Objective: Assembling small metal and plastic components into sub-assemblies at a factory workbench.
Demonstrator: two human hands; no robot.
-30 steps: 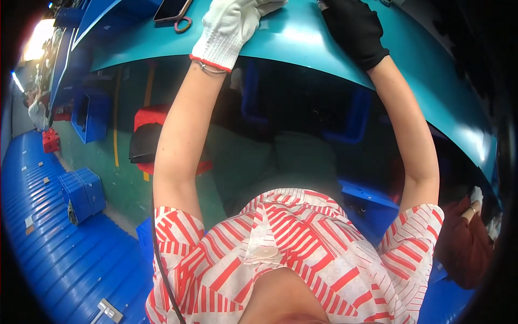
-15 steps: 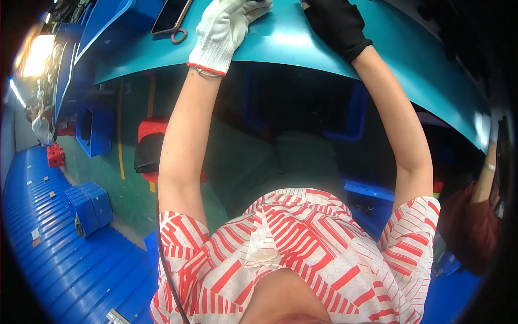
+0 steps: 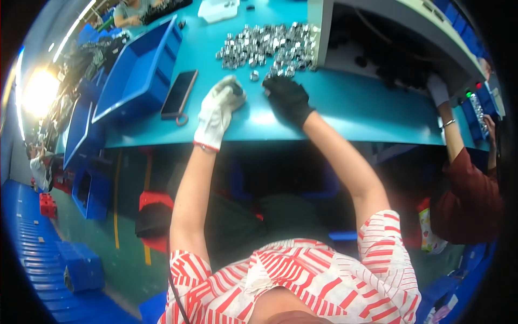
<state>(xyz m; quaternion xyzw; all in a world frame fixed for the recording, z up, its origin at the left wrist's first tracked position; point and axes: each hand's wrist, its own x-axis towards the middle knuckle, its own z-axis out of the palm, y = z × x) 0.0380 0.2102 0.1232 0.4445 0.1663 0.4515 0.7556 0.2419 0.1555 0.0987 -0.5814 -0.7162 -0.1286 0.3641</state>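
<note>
My left hand point(image 3: 220, 105), in a white knit glove with a red cuff, is curled closed above the teal tabletop point(image 3: 259, 127). A small dark piece point(image 3: 236, 88) shows at its fingers; its kind cannot be made out. My right hand point(image 3: 290, 100), in a black glove, has its fingers bent together at the near edge of a pile of small shiny metal parts point(image 3: 270, 46). What its fingertips hold, if anything, is hidden. One loose metal part point(image 3: 254, 75) lies between the two hands, apart from the pile.
A phone point(image 3: 181, 94) with a ring lies left of my left hand, beside a blue bin point(image 3: 137, 73). A pale-walled box point(image 3: 322, 32) with dark contents stands at the right. A white tray point(image 3: 218, 9) sits at the back. A co-worker's gloved hand point(image 3: 438, 90) reaches into the box.
The view has tilted up, so the metal pile, the box and the co-worker now show. My hands sit lower in the picture, and my right hand has come closer to the left.
</note>
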